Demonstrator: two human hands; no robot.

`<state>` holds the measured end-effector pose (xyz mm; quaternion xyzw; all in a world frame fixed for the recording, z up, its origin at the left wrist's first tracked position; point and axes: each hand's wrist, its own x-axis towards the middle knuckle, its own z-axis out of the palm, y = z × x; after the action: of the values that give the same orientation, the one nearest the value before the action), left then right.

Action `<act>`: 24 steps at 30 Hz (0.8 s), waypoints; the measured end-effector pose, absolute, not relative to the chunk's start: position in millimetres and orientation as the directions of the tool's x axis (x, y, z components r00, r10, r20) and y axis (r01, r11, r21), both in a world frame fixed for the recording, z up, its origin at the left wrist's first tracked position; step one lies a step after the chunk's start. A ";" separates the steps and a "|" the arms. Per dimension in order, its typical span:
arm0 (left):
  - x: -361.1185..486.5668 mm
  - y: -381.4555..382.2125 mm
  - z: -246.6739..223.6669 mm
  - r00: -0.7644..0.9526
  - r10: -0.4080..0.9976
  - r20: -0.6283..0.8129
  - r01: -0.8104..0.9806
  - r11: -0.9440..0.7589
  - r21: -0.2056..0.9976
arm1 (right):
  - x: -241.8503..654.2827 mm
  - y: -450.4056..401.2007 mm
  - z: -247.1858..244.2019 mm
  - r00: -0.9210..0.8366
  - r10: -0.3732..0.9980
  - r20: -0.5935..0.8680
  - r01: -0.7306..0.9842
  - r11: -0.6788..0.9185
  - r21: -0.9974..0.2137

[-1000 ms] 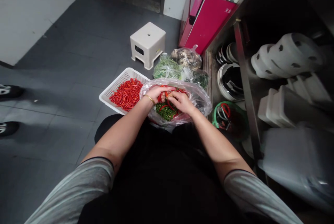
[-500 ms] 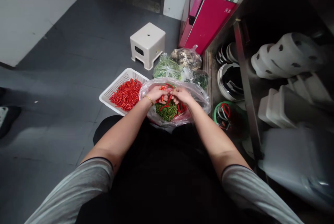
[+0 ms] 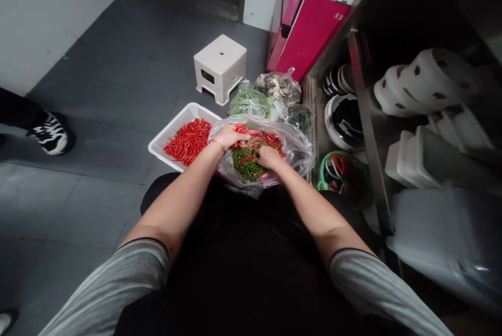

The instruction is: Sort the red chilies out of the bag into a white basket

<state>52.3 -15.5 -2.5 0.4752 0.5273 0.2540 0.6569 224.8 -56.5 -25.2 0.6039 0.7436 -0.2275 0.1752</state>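
A clear plastic bag (image 3: 300, 155) lies open before me, holding red chilies (image 3: 270, 139) and a heap of green stems (image 3: 249, 168). My left hand (image 3: 232, 137), with a gold bracelet at its wrist, is closed around several red chilies (image 3: 240, 128) over the bag's left side. Inside the bag, my right hand (image 3: 267, 157) has its fingers bent down at the stems; its fingertips are partly hidden, so what they pinch is unclear. Left of the bag, a white perforated basket (image 3: 159, 143) contains many red chilies (image 3: 190, 141).
Behind the bag lie bagged green vegetables (image 3: 250, 103) and a bag of mushroom-like pieces (image 3: 279, 87). A white stool (image 3: 220, 64) stands beyond the basket. Shelving with white containers (image 3: 415, 158) and a green basket (image 3: 324, 171) borders the right. Another person's shoe (image 3: 53, 133) is at left.
My hands have moved apart: the right has dropped toward the stems, while the left keeps chilies near the bag's left side. Another person's leg and shoe have come further into view at left.
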 end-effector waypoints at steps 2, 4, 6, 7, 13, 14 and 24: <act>55.4 -15.6 -7.1 0.287 0.864 -0.414 0.227 0.359 0.906 | 226.0 -53.4 -27.1 -0.193 0.832 -0.520 0.979 0.128 -0.159; 61.2 -17.6 -12.7 0.290 0.885 -0.365 0.282 0.285 0.916 | 230.4 -49.0 -26.1 -0.204 0.848 -0.490 0.963 0.084 -0.256; 66.8 -20.1 -17.4 0.374 0.859 -0.349 0.290 0.249 0.924 | 237.0 -44.7 -23.3 -0.242 0.877 -0.415 0.912 0.060 -0.405; 68.8 -21.2 -19.0 0.430 0.827 -0.362 0.271 0.264 0.926 | 240.1 -43.0 -21.5 -0.262 0.896 -0.359 0.876 0.065 -0.477; 64.1 -23.2 -12.5 0.554 0.747 -0.368 0.046 0.414 0.909 | 244.1 -44.4 -9.6 -0.346 0.924 -0.162 0.564 0.067 -0.823; 61.3 -23.0 -9.0 0.586 0.734 -0.343 -0.005 0.426 0.905 | 243.1 -46.2 -7.1 -0.354 0.917 -0.184 0.473 0.006 -0.881; 33.0 -10.1 9.8 0.482 0.856 -0.185 -0.412 0.408 0.815 | 252.5 -21.7 -22.0 -0.413 0.829 -0.377 0.643 -0.027 -0.765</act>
<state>33.0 -10.1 9.8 0.3623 0.3066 0.4061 0.7809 252.5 -21.7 -22.0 0.5328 0.6909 -0.4790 -0.0969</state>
